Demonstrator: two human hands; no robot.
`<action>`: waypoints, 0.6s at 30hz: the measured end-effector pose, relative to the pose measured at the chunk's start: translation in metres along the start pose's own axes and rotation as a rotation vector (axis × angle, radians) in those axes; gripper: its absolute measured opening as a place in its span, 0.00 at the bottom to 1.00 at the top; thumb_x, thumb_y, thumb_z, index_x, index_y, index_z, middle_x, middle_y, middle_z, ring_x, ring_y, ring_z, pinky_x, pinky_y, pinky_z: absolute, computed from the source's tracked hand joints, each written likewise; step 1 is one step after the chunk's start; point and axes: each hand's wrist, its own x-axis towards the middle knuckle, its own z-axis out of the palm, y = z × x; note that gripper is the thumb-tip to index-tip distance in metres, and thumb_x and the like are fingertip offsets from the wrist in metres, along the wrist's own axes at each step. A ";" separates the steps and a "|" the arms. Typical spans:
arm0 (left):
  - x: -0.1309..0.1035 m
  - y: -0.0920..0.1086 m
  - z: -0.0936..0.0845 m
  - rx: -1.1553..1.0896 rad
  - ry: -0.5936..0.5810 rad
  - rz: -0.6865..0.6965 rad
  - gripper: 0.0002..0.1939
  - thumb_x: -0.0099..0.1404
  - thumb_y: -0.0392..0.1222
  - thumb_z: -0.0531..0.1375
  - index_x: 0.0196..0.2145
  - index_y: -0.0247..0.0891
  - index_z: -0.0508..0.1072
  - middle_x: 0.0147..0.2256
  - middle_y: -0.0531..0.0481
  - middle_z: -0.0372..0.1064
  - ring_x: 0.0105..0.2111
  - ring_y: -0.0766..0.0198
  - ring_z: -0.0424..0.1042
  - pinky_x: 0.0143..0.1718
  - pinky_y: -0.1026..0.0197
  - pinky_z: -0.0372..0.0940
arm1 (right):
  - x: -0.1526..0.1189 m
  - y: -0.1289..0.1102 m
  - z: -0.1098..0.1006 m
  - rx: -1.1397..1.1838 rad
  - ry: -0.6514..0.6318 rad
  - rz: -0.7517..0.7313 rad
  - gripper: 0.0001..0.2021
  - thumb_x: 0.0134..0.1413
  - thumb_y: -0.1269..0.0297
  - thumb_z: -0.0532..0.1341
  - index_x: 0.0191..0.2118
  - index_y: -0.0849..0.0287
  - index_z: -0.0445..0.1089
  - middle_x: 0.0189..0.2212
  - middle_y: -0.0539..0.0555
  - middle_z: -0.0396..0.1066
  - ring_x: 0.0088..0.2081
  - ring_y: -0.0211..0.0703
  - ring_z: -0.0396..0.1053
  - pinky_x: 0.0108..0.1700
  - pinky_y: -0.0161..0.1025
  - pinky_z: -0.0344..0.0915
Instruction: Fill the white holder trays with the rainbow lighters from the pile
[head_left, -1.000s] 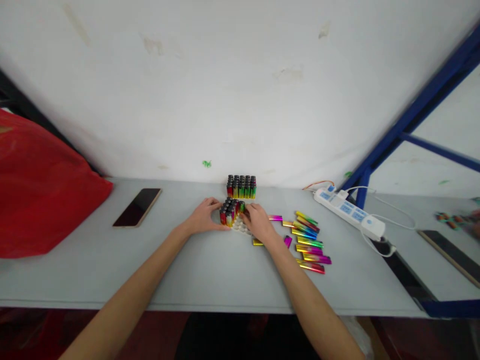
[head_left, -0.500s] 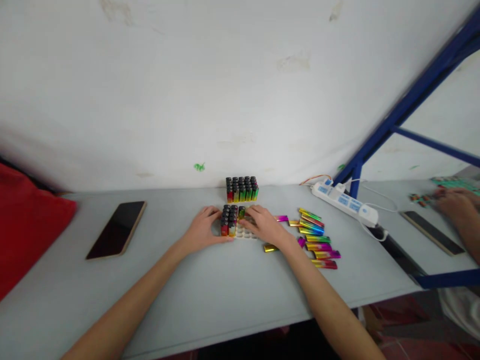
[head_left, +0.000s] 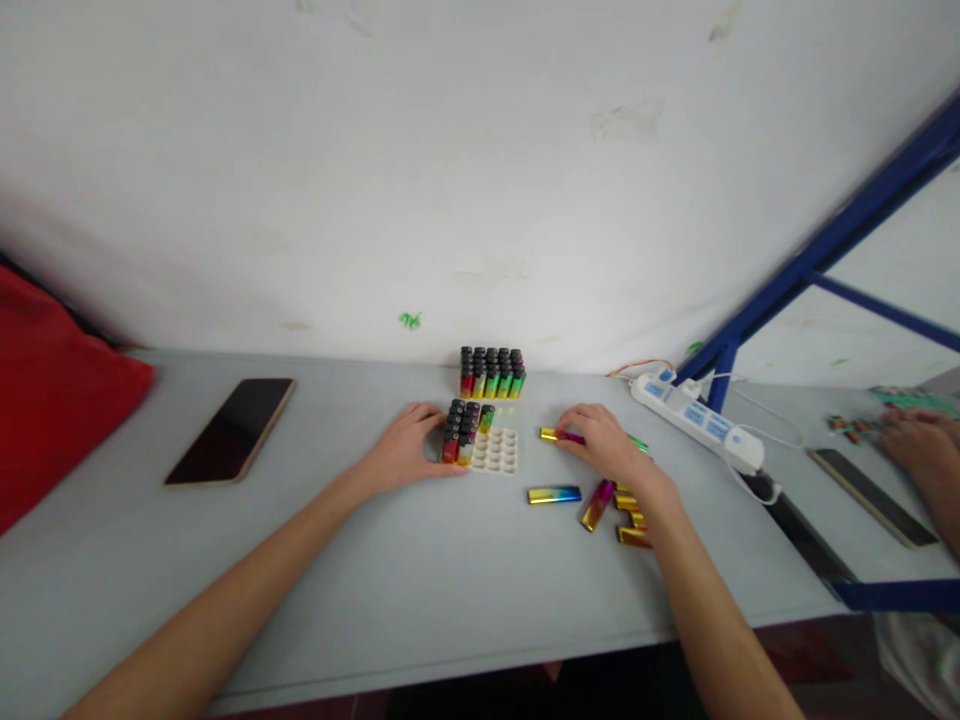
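Note:
Lighters [head_left: 461, 430] with black tops and shiny coloured bodies stand upright in the left part of a pale tray [head_left: 502, 452] with round hollows. A green lighter [head_left: 487, 418] stands beside them at the back. My left hand [head_left: 409, 445] is curled round the tray's left end, thumb at the front edge, fingers behind. To the right, my right hand [head_left: 596, 440] pinches a yellow-and-purple lighter [head_left: 551, 434] lying on the table; its far end is under the fingers. A yellow-and-blue lighter [head_left: 553, 495] and a purple-and-gold lighter [head_left: 596, 505] lie nearer me. More lie partly hidden under my right forearm.
A block of upright lighters [head_left: 492, 375] stands behind the tray near the wall. A phone [head_left: 232, 430] and red cloth [head_left: 60, 385] are at left. At right are a power strip [head_left: 697, 420], a blue frame [head_left: 772, 310] and another person's hand [head_left: 919, 440].
My right hand has moved right from the tray to a loose lighter, leaving the green lighter standing in the tray. My left hand stays at the tray. The view has shifted slightly.

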 end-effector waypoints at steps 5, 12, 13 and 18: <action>-0.002 0.001 0.000 0.022 0.011 -0.015 0.42 0.57 0.78 0.83 0.56 0.44 0.89 0.61 0.38 0.85 0.62 0.32 0.82 0.71 0.36 0.77 | 0.024 -0.017 -0.015 0.334 0.105 -0.017 0.12 0.82 0.51 0.66 0.58 0.50 0.79 0.40 0.52 0.88 0.38 0.52 0.81 0.48 0.46 0.75; -0.005 -0.002 -0.001 0.027 0.016 0.001 0.40 0.58 0.74 0.84 0.56 0.44 0.89 0.60 0.37 0.85 0.61 0.33 0.82 0.68 0.34 0.79 | 0.060 -0.053 0.013 0.657 0.313 0.042 0.29 0.67 0.30 0.73 0.50 0.53 0.82 0.31 0.48 0.76 0.32 0.46 0.67 0.37 0.42 0.64; -0.006 -0.002 -0.001 0.031 0.015 0.002 0.40 0.58 0.74 0.83 0.56 0.44 0.89 0.60 0.37 0.85 0.61 0.33 0.82 0.68 0.34 0.79 | 0.062 -0.055 0.020 0.731 0.331 0.077 0.31 0.62 0.28 0.76 0.49 0.53 0.82 0.29 0.46 0.74 0.31 0.45 0.65 0.36 0.42 0.63; -0.007 -0.003 -0.003 0.048 0.009 0.000 0.41 0.58 0.76 0.83 0.57 0.44 0.89 0.59 0.36 0.85 0.60 0.32 0.83 0.68 0.33 0.79 | 0.054 -0.067 0.042 1.072 0.287 0.197 0.35 0.54 0.23 0.79 0.39 0.53 0.78 0.34 0.51 0.78 0.36 0.44 0.70 0.40 0.41 0.71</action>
